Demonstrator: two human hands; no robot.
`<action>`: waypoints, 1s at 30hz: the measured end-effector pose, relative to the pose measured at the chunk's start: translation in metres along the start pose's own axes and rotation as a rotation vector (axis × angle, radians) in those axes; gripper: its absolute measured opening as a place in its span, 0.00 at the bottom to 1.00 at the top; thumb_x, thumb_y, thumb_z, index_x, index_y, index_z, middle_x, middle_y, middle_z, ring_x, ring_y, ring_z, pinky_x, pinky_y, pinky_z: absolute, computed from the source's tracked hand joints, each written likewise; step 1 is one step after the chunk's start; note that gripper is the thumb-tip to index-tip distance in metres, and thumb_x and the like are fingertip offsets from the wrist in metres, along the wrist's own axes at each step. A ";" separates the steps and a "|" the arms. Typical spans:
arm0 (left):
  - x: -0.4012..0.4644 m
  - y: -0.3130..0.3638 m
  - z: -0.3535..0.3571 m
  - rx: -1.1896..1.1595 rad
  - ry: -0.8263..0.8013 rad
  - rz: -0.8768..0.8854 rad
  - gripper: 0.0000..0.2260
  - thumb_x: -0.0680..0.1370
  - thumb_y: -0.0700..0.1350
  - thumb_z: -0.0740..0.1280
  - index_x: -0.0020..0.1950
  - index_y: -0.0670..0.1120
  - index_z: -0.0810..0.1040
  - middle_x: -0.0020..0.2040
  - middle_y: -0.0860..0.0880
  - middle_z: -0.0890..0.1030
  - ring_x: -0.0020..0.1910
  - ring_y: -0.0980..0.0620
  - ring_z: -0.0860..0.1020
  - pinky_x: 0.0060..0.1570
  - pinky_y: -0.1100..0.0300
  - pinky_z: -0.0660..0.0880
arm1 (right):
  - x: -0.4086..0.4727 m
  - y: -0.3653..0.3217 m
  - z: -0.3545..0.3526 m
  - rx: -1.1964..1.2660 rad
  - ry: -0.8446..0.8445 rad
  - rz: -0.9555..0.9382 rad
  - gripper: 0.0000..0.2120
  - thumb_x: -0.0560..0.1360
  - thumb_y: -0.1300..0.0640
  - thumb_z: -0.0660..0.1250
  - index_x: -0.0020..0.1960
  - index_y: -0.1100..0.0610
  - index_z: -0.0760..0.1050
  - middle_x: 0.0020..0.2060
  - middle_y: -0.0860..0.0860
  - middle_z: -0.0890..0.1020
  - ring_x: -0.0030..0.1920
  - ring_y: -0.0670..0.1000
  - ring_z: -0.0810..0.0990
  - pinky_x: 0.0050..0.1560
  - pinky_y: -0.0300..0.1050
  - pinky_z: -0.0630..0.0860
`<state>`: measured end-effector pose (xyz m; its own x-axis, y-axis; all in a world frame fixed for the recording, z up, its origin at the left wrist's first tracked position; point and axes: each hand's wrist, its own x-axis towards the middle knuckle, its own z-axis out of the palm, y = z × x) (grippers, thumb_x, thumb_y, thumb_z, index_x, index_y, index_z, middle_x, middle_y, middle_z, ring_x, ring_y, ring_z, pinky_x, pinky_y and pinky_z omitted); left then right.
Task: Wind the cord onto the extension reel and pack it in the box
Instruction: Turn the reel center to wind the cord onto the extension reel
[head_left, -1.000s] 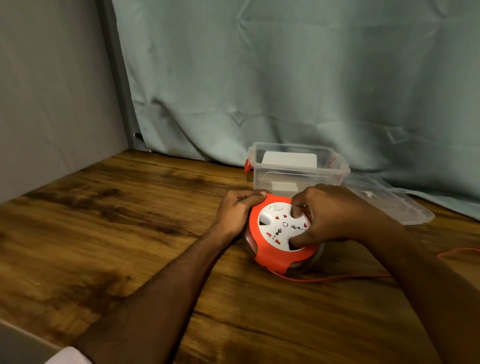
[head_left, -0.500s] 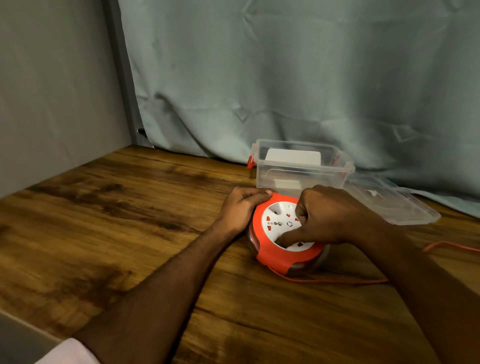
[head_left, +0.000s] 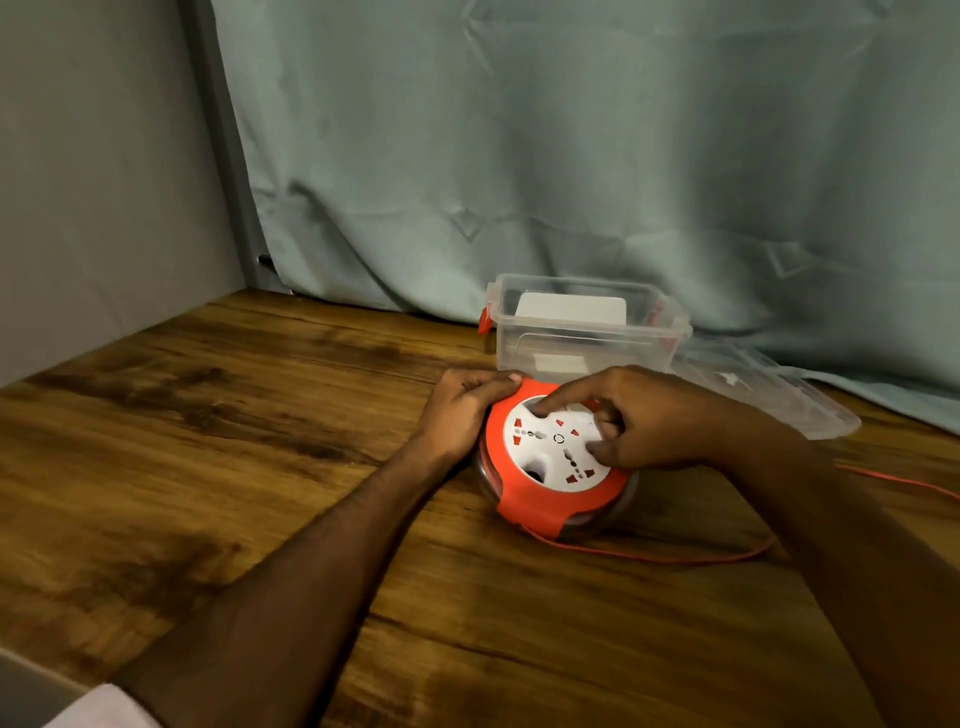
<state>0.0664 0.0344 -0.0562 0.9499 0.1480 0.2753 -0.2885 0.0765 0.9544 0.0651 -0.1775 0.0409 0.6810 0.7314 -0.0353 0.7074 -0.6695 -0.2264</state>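
A round extension reel (head_left: 540, 501) with an orange frame and a white socket face sits on the wooden table (head_left: 260, 467). My left hand (head_left: 462, 410) grips its left rim, fingers curled over the orange edge. My right hand (head_left: 639, 421) lies on the white face, its forefinger stretched to the far-left part of the disc and the other fingers curled into the right side. A thin orange cord (head_left: 675, 557) runs from under the reel to the right and off the frame. A clear plastic box (head_left: 587, 338) stands open just behind the reel.
The box's clear lid (head_left: 769, 395) lies flat to its right. A grey-green curtain (head_left: 571, 156) hangs close behind the box, and a grey wall (head_left: 93, 182) closes off the left side. Bare wood stretches left of and in front of the reel.
My right hand has turned on the white face: its forefinger now reaches across to the far-left side. The socket marks have rotated. My left hand stays on the rim.
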 end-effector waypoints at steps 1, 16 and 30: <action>0.000 -0.001 0.000 -0.001 -0.002 0.000 0.10 0.81 0.36 0.67 0.55 0.31 0.85 0.51 0.30 0.85 0.47 0.40 0.83 0.53 0.48 0.79 | 0.001 0.000 0.001 -0.021 -0.002 0.006 0.31 0.74 0.59 0.71 0.70 0.33 0.71 0.31 0.24 0.73 0.36 0.38 0.73 0.42 0.39 0.76; 0.000 -0.002 0.000 0.024 0.028 -0.009 0.09 0.81 0.37 0.68 0.53 0.33 0.86 0.47 0.34 0.87 0.44 0.42 0.84 0.50 0.52 0.79 | 0.004 0.002 0.005 -0.223 0.069 0.071 0.32 0.74 0.50 0.71 0.70 0.25 0.65 0.51 0.37 0.73 0.48 0.44 0.74 0.36 0.35 0.67; -0.001 -0.001 0.003 0.000 0.019 -0.026 0.10 0.78 0.41 0.71 0.52 0.34 0.87 0.49 0.33 0.87 0.47 0.40 0.85 0.57 0.39 0.80 | 0.001 -0.004 0.004 -0.334 0.145 0.191 0.32 0.57 0.33 0.78 0.60 0.38 0.78 0.54 0.40 0.76 0.48 0.43 0.72 0.44 0.42 0.68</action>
<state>0.0659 0.0315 -0.0567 0.9547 0.1646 0.2478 -0.2633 0.0803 0.9614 0.0622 -0.1737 0.0378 0.8085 0.5804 0.0972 0.5723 -0.8139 0.0999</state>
